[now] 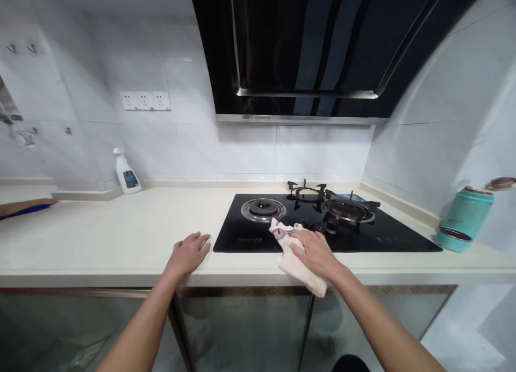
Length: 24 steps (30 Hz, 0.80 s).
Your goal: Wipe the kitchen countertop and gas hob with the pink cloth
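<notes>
My right hand presses a pale pink cloth against the front edge of the black glass gas stove, its fingers bent over the fabric. Part of the cloth hangs over the counter's front. My left hand rests on the white countertop, just left of the stove, fingers loosely stretched and holding nothing. Beyond the cloth is the left burner, which has no pan support on it. Control knobs sit just past my right fingers.
Two black pan supports stand on the stove's right half, one at the right burner and one behind. A white spray bottle is against the wall. A turquoise container stands far right. The black range hood overhangs the stove.
</notes>
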Motion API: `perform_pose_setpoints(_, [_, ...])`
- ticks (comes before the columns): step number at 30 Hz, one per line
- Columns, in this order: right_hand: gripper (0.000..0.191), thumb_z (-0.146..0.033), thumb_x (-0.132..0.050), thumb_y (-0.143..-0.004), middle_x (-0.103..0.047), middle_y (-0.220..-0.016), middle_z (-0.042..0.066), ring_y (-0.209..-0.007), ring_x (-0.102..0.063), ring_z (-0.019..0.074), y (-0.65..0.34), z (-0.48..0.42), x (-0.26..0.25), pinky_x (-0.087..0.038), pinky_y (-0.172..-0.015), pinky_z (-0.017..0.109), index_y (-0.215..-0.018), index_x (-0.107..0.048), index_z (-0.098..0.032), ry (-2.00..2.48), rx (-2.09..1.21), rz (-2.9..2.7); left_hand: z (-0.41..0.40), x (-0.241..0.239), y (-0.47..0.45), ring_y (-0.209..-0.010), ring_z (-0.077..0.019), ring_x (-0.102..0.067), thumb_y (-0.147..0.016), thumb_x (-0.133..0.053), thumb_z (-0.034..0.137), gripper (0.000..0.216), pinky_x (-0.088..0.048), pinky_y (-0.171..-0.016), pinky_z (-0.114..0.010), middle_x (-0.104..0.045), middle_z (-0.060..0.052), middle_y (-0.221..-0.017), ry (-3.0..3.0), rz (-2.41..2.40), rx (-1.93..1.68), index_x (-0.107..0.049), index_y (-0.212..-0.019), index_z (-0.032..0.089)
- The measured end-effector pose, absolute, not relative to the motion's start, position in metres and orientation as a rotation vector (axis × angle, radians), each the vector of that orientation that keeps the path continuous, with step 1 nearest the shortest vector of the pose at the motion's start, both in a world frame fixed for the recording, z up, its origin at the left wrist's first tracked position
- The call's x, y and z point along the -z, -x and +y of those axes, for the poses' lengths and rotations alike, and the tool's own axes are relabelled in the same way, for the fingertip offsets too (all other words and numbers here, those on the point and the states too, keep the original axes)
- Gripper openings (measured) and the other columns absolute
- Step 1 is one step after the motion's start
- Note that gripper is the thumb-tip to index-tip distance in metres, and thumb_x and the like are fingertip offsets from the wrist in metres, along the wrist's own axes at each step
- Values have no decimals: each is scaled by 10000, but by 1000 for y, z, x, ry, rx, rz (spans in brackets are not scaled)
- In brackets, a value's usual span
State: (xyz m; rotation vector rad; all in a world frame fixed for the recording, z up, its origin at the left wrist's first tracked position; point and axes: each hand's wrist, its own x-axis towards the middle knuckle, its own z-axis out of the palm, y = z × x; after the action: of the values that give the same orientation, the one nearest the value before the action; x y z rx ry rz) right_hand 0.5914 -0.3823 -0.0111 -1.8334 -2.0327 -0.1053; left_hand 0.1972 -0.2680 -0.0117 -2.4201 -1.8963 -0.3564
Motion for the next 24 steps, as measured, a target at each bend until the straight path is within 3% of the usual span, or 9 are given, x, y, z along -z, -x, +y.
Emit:
perform_pose_setpoints(7, [444, -424, -371, -995, -662, -1412, 96, -1292, -577, 267, -612, -402, 22, -324, -1139, 445, -1278, -663, -247, 1929, 166, -1862, -268, 12, -198, -1536, -258, -416, -1037, -332, 415, 524, -338, -1224, -534, -509, -114, -1625, 2411, -1895, 381, -578, -1483, 292])
perform_pose_setpoints(10, [473, -447, -371, -996, -611, -1486, 131, -1346, -553, 294, -614, -403, 25, -322, -1147, 452, -1298, -659, -225, 2001, 203, -1768, -267, 13, -197, -1530, -258, -424, -1033, -341, 415, 519, -343, -1220, -532, -520, -117, -1615, 2409, -1893, 384, -584, -1474, 292])
perform_pose_setpoints(17, [483, -449, -349, -1011, -612, -1485, 102, -1342, -562, 293, -623, -403, 17, -356, -1119, 454, -1371, -621, -274, 2124, 184, -1661, -267, 14, -197, -1529, -242, -422, -1029, -341, 421, 513, -348, -1215, -511, -532, -100, -1607, 2406, -1882, 395, -588, -1463, 303])
perform_pose_setpoints(24, [519, -477, -391, -1005, -606, -1435, 214, -1352, -512, 390, -570, -393, 5, -308, -1130, 559, -1368, -597, -169, 2144, 131, -1780, -265, 13, -200, -1523, -276, -424, -1025, -332, 423, 529, -330, -1215, -550, -520, -131, -1608, 2411, -1898, 403, -581, -1469, 281])
